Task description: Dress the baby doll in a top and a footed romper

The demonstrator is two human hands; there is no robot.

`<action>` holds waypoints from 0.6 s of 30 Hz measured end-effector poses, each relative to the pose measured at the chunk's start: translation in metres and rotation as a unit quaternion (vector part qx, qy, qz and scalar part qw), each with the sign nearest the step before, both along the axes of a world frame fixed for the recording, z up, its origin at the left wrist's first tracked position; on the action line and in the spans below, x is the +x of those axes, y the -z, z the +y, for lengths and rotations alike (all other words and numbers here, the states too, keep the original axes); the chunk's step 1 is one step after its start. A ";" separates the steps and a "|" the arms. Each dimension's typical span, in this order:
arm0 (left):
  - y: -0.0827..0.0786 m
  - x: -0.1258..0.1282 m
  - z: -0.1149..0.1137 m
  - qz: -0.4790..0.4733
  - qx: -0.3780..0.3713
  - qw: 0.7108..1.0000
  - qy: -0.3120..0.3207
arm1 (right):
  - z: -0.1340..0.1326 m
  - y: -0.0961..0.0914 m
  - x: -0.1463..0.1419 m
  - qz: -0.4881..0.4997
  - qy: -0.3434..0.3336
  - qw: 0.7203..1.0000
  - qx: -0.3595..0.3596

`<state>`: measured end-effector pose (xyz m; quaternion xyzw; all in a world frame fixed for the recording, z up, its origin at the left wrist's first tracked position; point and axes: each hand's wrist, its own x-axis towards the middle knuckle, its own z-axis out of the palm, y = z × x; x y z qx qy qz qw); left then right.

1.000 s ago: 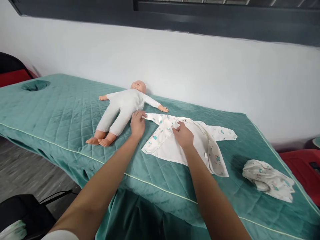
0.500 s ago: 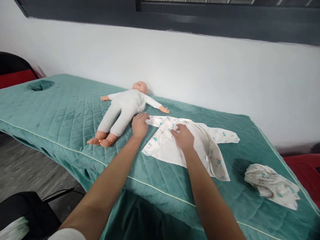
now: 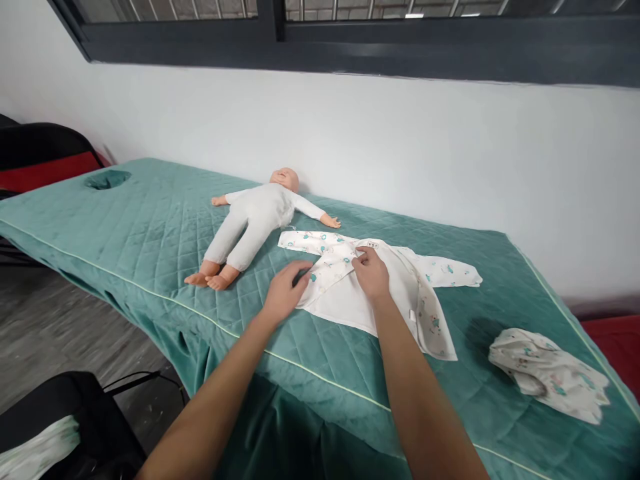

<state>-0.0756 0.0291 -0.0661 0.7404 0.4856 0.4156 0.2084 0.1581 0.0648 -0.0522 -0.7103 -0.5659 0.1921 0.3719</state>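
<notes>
A white baby shirt (image 3: pixel 336 293) with small teal and brown prints lies spread on the green quilted bed cover, its front parted and its sleeves out to both sides. My right hand (image 3: pixel 371 273) pinches the inner edge of the shirt's left-side front panel, just below the neckline. At that panel's outer side, below the sleeve, is my left hand (image 3: pixel 286 292), thumb and fingers apart around a gap, fingertips at the cloth. A baby doll (image 3: pixel 260 210) in a white suit lies on its back to the left, one arm stretched toward the shirt's sleeve.
A crumpled printed cloth (image 3: pixel 547 373) lies at the bed's right end. The green bed (image 3: pixel 165 220) has a face hole (image 3: pixel 107 179) at its far left and stands against a white wall. A black chair (image 3: pixel 60 413) with cloth on it is at lower left.
My left hand has left the shirt's sleeve end and come down toward me to the panel's side. The right hand stays near the neckline. The view has tilted up slightly.
</notes>
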 end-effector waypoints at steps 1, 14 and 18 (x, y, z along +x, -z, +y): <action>0.002 0.001 -0.012 0.015 0.004 1.000 0.022 | 0.000 0.001 0.001 0.011 0.001 1.000 0.005; 0.012 0.013 -0.044 0.115 0.043 0.991 -0.053 | 0.002 0.005 0.005 0.135 -0.054 0.989 0.039; 0.012 0.012 -0.040 0.017 -0.001 0.994 -0.106 | 0.001 0.004 0.006 0.182 -0.098 0.977 0.062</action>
